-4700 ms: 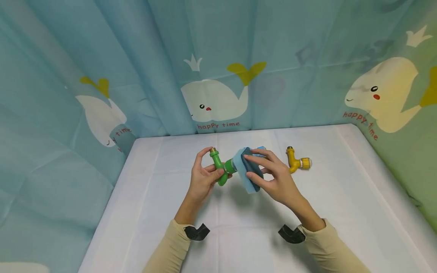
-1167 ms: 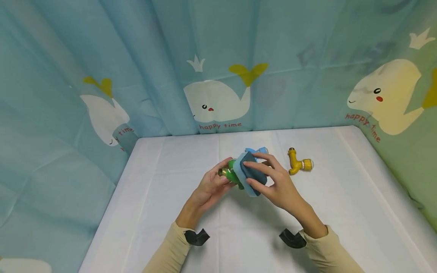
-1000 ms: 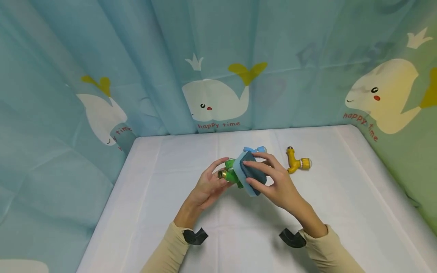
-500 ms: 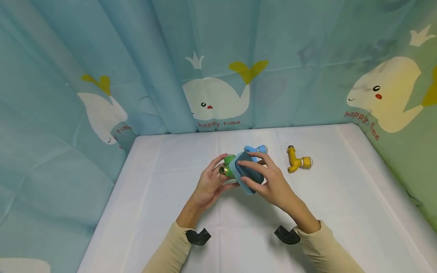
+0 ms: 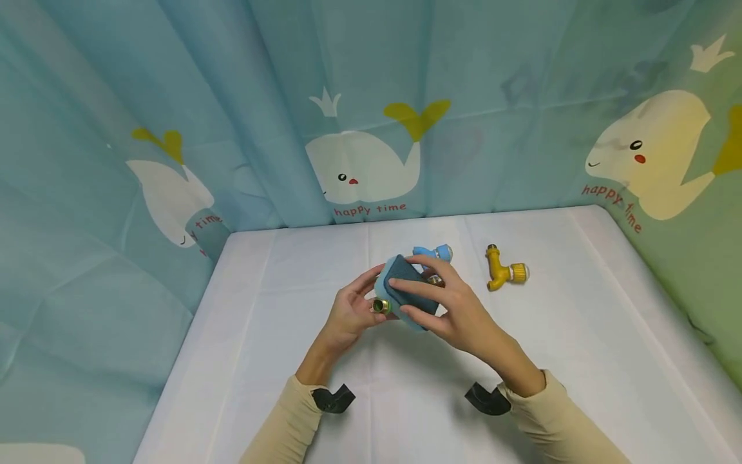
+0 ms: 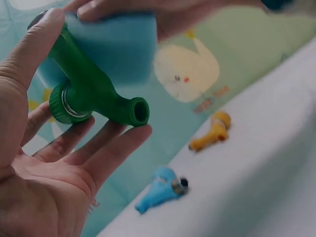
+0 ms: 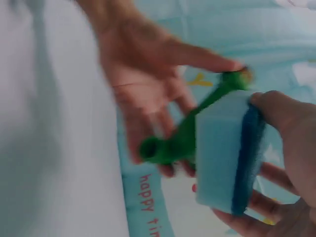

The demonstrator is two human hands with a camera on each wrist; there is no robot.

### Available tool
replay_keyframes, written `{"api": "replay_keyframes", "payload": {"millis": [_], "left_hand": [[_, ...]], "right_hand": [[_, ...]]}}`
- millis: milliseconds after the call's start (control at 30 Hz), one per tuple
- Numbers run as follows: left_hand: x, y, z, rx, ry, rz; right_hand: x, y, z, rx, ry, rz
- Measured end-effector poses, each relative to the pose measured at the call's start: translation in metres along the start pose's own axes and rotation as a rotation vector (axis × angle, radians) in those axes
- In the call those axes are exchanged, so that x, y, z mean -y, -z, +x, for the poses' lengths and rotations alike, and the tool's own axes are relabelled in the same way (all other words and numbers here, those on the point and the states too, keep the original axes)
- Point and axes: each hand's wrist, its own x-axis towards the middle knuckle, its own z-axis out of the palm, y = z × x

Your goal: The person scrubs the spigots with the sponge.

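My left hand [image 5: 348, 316] holds a green faucet [image 6: 91, 86], its thumb on the threaded inlet end and its fingers under the body and spout. In the head view only the faucet's brass inlet [image 5: 380, 305] shows clearly; the sponge hides most of the rest. My right hand [image 5: 466, 319] grips a sponge [image 7: 219, 153], light blue with a dark blue scouring side. The light side faces the faucet and overlaps it closely; contact is hard to judge through the blur. Both hands are raised above the white table.
Behind the right hand a blue faucet [image 5: 431, 252] lies on the white table [image 5: 278, 283]. A yellow faucet [image 5: 498, 270] lies farther right. Blue-green curtains [image 5: 243, 129] printed with whales border the table's back and sides.
The green faucet has turned from upright so its brass inlet points toward me. Most recently the sponge has shifted left across it, covering the green handle in the head view.
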Motion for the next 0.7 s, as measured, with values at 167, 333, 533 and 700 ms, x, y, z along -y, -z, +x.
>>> {"api": "replay_keyframes", "payload": {"millis": [167,333,533,700], "left_hand": [[-0.0037,-0.0023,0.0008,-0.001,0.000,0.001],[-0.0050,-0.0043,0.0016,-0.024,0.008,0.004],[-0.0071,-0.0025,0.0042,-0.050,0.002,0.048],[-0.0090,-0.0024,0.0064,-0.056,-0.008,0.068]], "right_hand": [[0.0004,-0.0008,-0.0020,-0.021,0.024,-0.111],[-0.0028,-0.0014,-0.0058,-0.016,0.044,-0.155],[-0.0077,0.0009,-0.0060,-0.034,0.089,-0.263],[-0.0088,0.0001,-0.0047,-0.028,0.115,-0.285]]}}
